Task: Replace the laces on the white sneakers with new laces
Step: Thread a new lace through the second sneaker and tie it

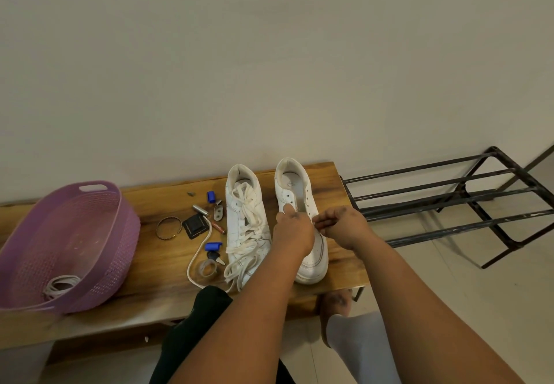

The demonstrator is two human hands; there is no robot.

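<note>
Bare tabletop (156, 266) lies open between the purple basket (69, 242) at nine o'clock and the laced sneaker (245, 227); small clutter (207, 221) crowds the sneaker's left.
</note>
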